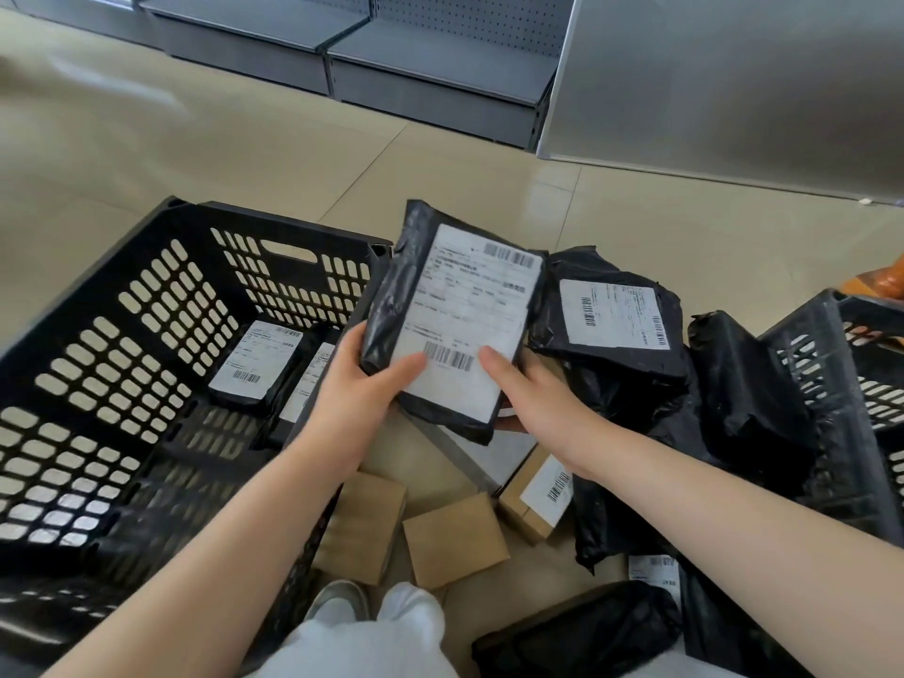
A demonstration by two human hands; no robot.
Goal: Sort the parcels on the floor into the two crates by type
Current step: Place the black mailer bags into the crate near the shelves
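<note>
I hold a black plastic mailer [455, 315] with a white label up between the crates. My left hand [364, 384] grips its lower left edge, thumb on the label. My right hand [526, 389] grips its lower right edge, thumb on top. The left black crate [161, 305] holds two black mailers [254, 369] in its far corner. The right black crate [841, 408] shows only its near corner. More black mailers [616, 325] lie heaped on the floor to the right. Small brown cardboard boxes [455, 540] lie below my hands.
Grey metal shelving [430, 75] lines the far side of the beige tiled floor [205, 154]. My white trouser leg and shoe [342, 604] are at the bottom centre. An orange-brown object [880, 281] sits behind the right crate.
</note>
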